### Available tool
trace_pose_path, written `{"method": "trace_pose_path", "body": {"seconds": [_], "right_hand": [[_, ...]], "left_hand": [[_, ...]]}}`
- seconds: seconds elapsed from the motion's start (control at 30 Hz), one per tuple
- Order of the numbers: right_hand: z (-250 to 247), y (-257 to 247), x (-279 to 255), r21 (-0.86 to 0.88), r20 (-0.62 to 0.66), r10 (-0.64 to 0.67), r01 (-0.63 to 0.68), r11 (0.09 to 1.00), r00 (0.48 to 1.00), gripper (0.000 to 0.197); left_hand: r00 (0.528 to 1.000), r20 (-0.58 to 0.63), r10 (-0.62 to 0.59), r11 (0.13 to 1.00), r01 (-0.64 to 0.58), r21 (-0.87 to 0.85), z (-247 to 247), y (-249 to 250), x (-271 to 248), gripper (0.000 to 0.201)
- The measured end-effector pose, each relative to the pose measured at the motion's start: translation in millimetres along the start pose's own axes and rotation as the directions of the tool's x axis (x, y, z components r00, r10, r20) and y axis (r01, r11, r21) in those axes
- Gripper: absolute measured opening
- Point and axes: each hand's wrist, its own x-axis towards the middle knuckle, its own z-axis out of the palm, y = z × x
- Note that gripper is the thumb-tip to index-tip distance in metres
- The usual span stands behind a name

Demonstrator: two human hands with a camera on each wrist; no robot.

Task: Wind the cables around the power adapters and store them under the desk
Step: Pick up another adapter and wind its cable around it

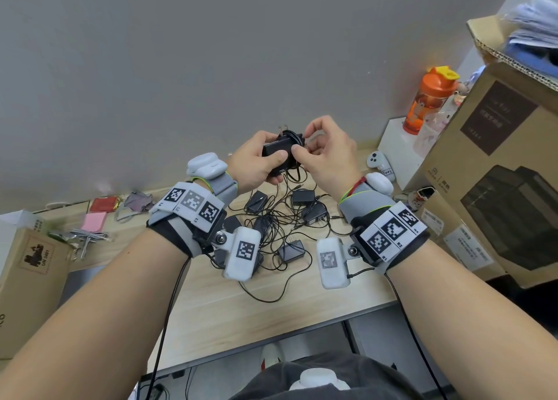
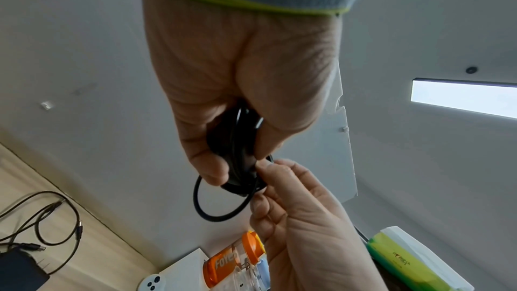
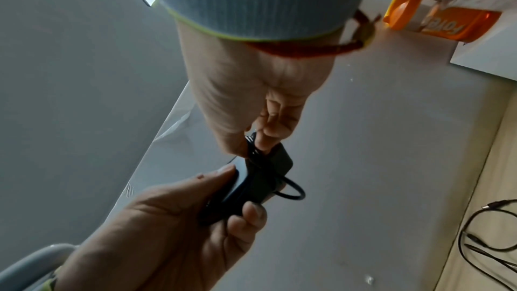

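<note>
A black power adapter [image 1: 279,150] with two metal prongs pointing up is held above the desk, its thin black cable [image 2: 215,209] wound around the body with a loop hanging free. My left hand [image 1: 259,158] grips the adapter [image 3: 251,187] from the left, thumb on its face. My right hand [image 1: 324,155] pinches the cable against the adapter's right end [image 2: 243,176]. Below, several more black adapters [image 1: 291,251] lie in a tangle of cables on the wooden desk [image 1: 211,303].
Large cardboard boxes [image 1: 495,170] crowd the right side, with an orange bottle [image 1: 430,99] and a white controller [image 1: 379,161] beside them. A small carton [image 1: 27,285] and scattered scraps sit at the left. A grey wall stands close behind the desk.
</note>
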Motion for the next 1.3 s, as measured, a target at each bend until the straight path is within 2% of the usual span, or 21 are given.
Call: {"method": "trace_pose_path", "body": {"seconds": [0.1,0.2,0.3,0.43,0.5,0.57,0.67,0.83,1.0,1.07,1.17,1.3], "right_hand": [[0,-1,-1,-0.028,0.035,-0.053,0.054,0.998,0.998,0.023],[-2,-1,2,0.053,0.125,-0.035,0.028,0.998,0.992,0.023],[-7,-1,5,0.080,0.177,-0.093,0.080,0.994,0.980,0.020],[-11,-5,4,0.086,0.206,-0.160,0.145,0.986,0.965,0.023],[-11,-7,4,0.117,0.221,-0.166,0.143,0.983,0.961,0.023],[-10,-6,5,0.128,0.242,-0.146,0.118,0.985,0.959,0.021],[-11,-2,7,0.112,0.234,-0.123,0.099,0.989,0.965,0.015],[-15,0,10,0.160,0.168,-0.082,0.055,0.986,0.982,0.020],[-16,0,7,0.082,0.106,-0.067,0.058,0.995,0.992,0.011],[-17,-1,5,0.068,0.100,-0.067,0.061,0.996,0.993,0.009],[-18,-3,2,0.054,0.108,-0.077,0.071,0.996,0.991,0.008],[-18,-5,1,0.027,0.087,-0.084,0.082,0.996,0.993,0.008]], "left_hand": [[1.000,-0.018,-0.006,0.999,0.005,-0.032,0,-1,0,0.030],[0.993,-0.116,-0.018,0.998,0.011,-0.060,-1,0,1,0.025],[0.979,-0.192,-0.064,0.996,0.051,-0.075,-6,0,0,0.044],[0.982,-0.163,-0.097,0.994,0.088,-0.066,-12,0,-2,0.064],[0.980,-0.173,-0.097,0.995,0.096,-0.015,-12,1,-2,0.069],[0.979,-0.179,-0.093,0.995,0.096,0.008,-12,3,-3,0.066],[0.987,-0.138,-0.082,0.997,0.083,0.001,-13,5,-6,0.057],[0.995,-0.076,-0.066,0.998,0.066,0.005,-9,9,-13,0.034],[0.997,0.008,-0.080,0.996,0.080,0.047,-6,12,-17,0.023],[0.995,0.049,-0.089,0.993,0.085,0.077,-6,14,-18,0.031],[0.987,0.132,-0.096,0.987,0.077,0.144,-5,18,-22,0.060],[0.978,0.179,-0.103,0.981,0.071,0.178,-2,23,-22,0.062]]}}
